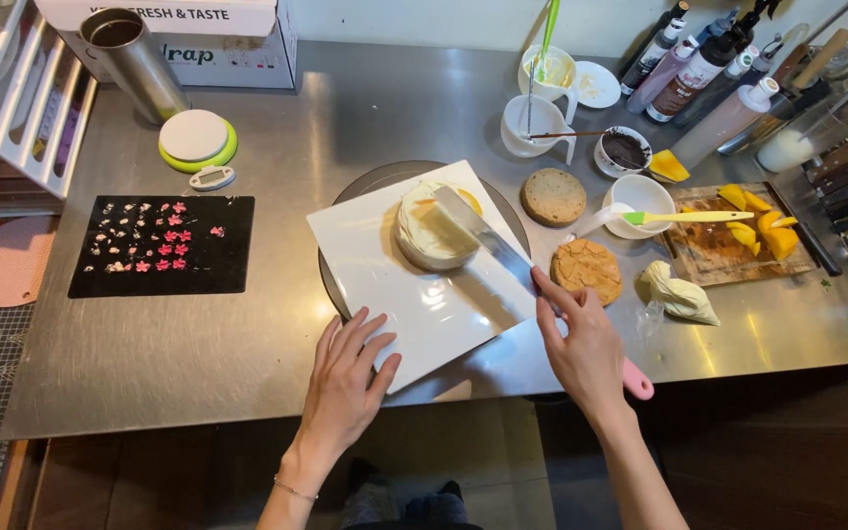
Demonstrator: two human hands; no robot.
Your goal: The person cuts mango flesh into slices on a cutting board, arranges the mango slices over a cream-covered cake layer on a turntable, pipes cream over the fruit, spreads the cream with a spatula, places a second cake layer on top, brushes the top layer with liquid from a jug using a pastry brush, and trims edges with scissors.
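Just past the blade tip, the small cream-covered cake (433,232) sits on a white square board (395,285) over a round turntable (385,177). Right hand (586,348) is closed around the pink handle of the long spatula (488,245), blade resting on the cake's top. Left hand (345,378) lies flat, fingers spread, on the board's near corner, gripping nothing.

Risk as I see it: that corner overhangs the steel counter's (247,324) front edge, so too much press there could tip the board. Pushing hard with the blade might drag the soft cream, though I can't really tell the angle.

Right of the handle it's tight: two cookies (586,267) and a piping bag (679,294) close by. Left of the board is open steel.
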